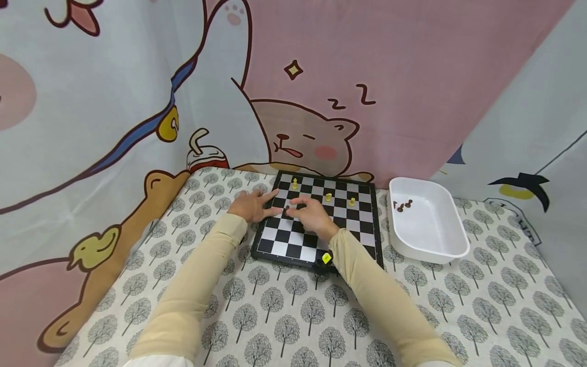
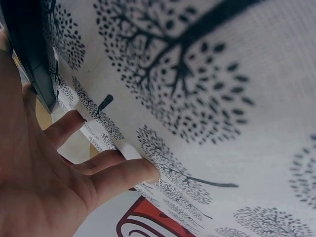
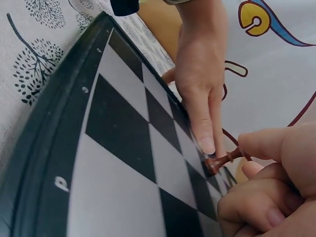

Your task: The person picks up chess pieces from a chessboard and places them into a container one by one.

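My right hand (image 1: pixel 313 216) reaches over the left part of the chessboard (image 1: pixel 295 238). Between its thumb and finger it pinches a small dark-brown chess piece (image 3: pixel 223 161), whose base is right at the squares in the right wrist view. Across the board's left edge lies my left hand (image 1: pixel 252 205), with its index finger and thumb extended close beside that piece. The left wrist view shows the other left fingers (image 2: pixel 126 178) spread over the tablecloth. Three yellow chess pieces stand farther back: one at the left (image 1: pixel 295 184), one near the middle (image 1: pixel 328 197) and one rightward (image 1: pixel 352 202).
To the right of the board stands a white plastic tub (image 1: pixel 433 250) with several brown chess pieces (image 1: pixel 401 208) in it. A tree-patterned cloth (image 1: pixel 286 306) covers the table. Behind the table hangs a cartoon-printed curtain (image 1: pixel 390 46).
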The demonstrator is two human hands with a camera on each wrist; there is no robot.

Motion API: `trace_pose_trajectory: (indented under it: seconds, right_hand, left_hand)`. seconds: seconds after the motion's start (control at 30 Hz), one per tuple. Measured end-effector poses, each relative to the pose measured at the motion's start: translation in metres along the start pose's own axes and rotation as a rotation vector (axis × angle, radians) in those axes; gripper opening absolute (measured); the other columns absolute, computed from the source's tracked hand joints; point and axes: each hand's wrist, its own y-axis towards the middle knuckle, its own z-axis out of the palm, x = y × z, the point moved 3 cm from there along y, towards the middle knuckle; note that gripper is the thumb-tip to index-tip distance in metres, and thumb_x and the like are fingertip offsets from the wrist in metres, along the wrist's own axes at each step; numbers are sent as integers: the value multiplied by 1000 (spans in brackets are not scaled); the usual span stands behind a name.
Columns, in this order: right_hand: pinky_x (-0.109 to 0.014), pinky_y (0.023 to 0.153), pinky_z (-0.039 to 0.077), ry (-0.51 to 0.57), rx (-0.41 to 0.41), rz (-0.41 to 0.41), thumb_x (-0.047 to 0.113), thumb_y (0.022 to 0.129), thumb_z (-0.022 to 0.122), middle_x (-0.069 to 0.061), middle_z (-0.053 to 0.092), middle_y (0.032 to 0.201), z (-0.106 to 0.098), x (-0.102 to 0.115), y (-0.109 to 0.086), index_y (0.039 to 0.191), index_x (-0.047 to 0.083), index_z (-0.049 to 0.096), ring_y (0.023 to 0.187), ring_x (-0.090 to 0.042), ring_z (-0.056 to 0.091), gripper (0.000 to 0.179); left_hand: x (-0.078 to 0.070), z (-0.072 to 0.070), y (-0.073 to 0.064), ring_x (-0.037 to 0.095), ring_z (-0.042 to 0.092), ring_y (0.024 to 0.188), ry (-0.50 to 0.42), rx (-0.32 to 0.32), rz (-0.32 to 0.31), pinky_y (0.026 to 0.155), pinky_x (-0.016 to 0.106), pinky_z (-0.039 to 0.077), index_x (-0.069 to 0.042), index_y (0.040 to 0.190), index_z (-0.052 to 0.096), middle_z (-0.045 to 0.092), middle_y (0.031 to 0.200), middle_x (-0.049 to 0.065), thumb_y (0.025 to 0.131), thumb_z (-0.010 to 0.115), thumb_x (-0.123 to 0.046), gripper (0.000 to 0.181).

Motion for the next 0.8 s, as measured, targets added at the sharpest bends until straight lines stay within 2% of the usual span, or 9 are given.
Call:
trace_pose_trajectory:
  seconds: [0.07, 0.27, 0.53, 0.6, 0.63, 0.7, 0.8]
  right_hand:
    - [-24, 42, 27, 31, 3, 12, 23, 100, 67, 9, 40, 51, 1, -3, 2, 143, 11, 56, 39, -8, 22, 46]
    - [-24, 40, 25, 37, -30, 30, 22, 99, 69, 11, 31, 47, 3, -8, 7, 139, 14, 60, 39, -8, 20, 43]
    - [-24, 40, 27, -45, -48, 17, 22, 99, 67, 10, 34, 48, 8, -8, 9, 135, 12, 63, 39, -8, 24, 38]
    - [-25, 40, 28, -64, -57, 14, 22, 98, 68, 9, 41, 51, 9, -7, 9, 132, 11, 65, 39, -8, 26, 35]
    - [-25, 41, 29, -75, -68, 13, 22, 98, 69, 10, 47, 55, 9, -8, 9, 130, 12, 66, 39, -8, 28, 34]
    - [-25, 43, 31, -88, -82, 12, 22, 97, 69, 5, 57, 64, 10, -9, 10, 128, 12, 69, 42, -9, 31, 32]
    - [-23, 60, 45, -130, -116, -6, 22, 97, 70, 2, 73, 98, 9, -10, 10, 121, 13, 73, 64, -8, 53, 26]
  left_hand:
    - [0, 0, 0, 53, 23, 152, 6, 4, 2, 112, 69, 42, -51, 161, 4, 20, 172, 8, 93, 28, -84, 80]
    - [1, 0, 1, 53, 24, 152, 19, 5, 3, 111, 68, 43, -50, 161, 3, 20, 172, 8, 93, 28, -84, 80]
    - [0, -1, 0, 53, 24, 152, 29, 0, -2, 110, 67, 45, -50, 161, 3, 20, 172, 8, 94, 28, -83, 79]
    - [0, -1, 0, 53, 24, 152, 30, -3, -3, 110, 67, 45, -50, 161, 3, 20, 172, 8, 94, 28, -83, 79]
    - [0, -1, 0, 53, 24, 152, 31, -3, -2, 110, 67, 45, -50, 161, 3, 20, 172, 8, 94, 28, -83, 79]
    - [0, -1, 0, 53, 25, 152, 30, -3, -4, 111, 67, 45, -50, 161, 3, 20, 172, 8, 94, 28, -83, 79]
    - [-1, -1, 0, 54, 26, 151, 30, -11, -1, 110, 67, 45, -50, 161, 4, 21, 172, 8, 94, 29, -83, 79]
